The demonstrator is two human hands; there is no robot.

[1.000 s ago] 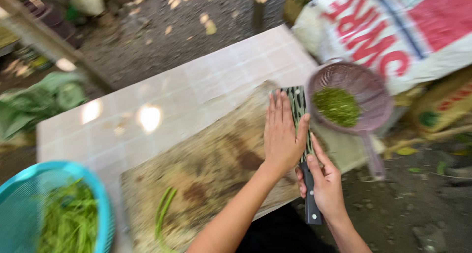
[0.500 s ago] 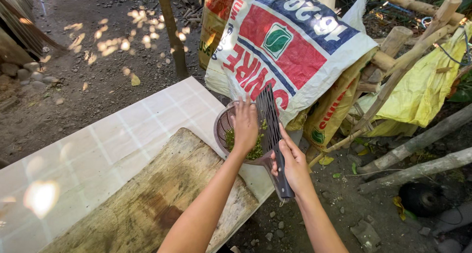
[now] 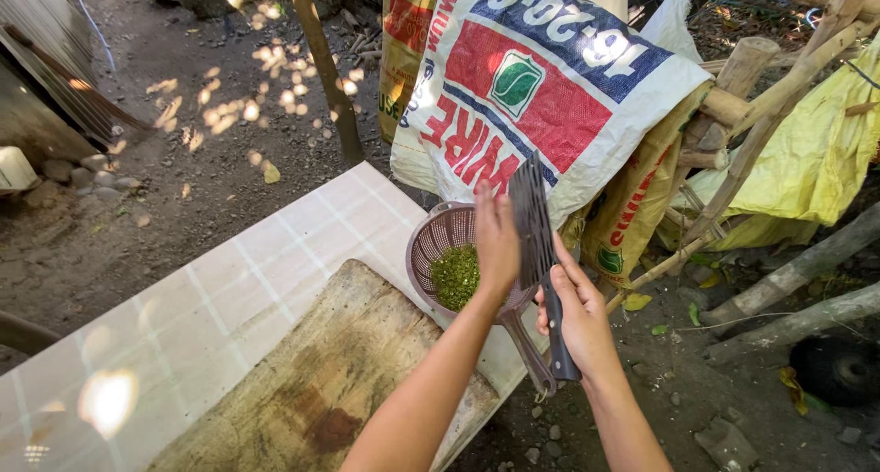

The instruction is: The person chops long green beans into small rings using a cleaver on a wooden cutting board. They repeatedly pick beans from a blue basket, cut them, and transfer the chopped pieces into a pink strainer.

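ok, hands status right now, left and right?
Left hand: open, flat against the cleaver blade, above the colander.
Right hand: closed around the cleaver handle.

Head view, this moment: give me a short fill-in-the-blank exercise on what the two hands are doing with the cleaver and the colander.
1. The right hand grips the cleaver by its dark ____.
2. The left hand lies flat against the cleaver's ____.
3. The chopped greens sit inside a mauve ____.
4. The wooden chopping board rests on a white ____ table.

Missing words: handle; blade; colander; tiled
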